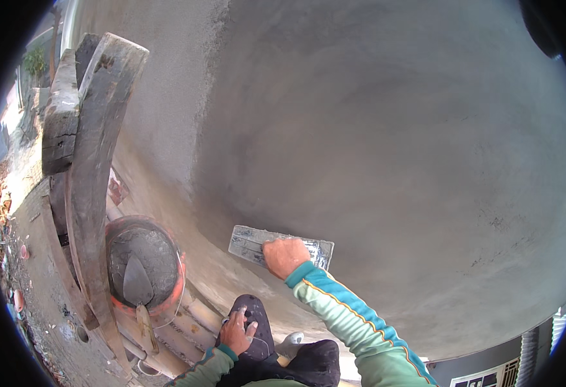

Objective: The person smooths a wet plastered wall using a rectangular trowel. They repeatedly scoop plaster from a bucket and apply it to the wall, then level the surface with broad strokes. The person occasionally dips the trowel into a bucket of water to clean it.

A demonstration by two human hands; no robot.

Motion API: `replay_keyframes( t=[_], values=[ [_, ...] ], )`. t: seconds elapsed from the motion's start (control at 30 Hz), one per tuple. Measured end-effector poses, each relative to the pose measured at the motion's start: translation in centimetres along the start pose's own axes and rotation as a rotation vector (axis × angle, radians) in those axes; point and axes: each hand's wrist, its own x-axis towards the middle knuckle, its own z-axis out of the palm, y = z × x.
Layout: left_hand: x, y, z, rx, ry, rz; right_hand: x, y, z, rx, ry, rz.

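Note:
My right hand (285, 257) is closed round the handle of a flat rectangular plastering float (247, 243), whose face lies against the wet grey plaster wall (360, 148). The handle itself is hidden under my fingers. My left hand (236, 333) rests on my dark-trousered knee, its fingers spread and holding nothing. To the left of that knee stands an orange bucket (181, 274) with grey mortar in it. A pointed trowel (137, 282) lies in the bucket, its wooden handle leaning over the near rim.
Weathered wooden beams (102, 129) rise at the left, beside the bucket. Under me run bamboo poles (202, 314) and planks. Farther down at the left is ground strewn with rubble (38, 290). At the lower right a window or door grille (489, 377) shows.

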Motion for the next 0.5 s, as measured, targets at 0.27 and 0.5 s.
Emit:
replay_keyframes(
  t=[0.27,0.5],
  values=[
    [0.1,-0.2,0.3,0.062,-0.038,0.03,-21.6,13.8,-21.4,0.223,1.036,0.288],
    [0.2,0.5,0.9,0.085,-0.061,0.048,-22.7,21.1,-26.8,0.462,1.354,0.318]
  ],
)
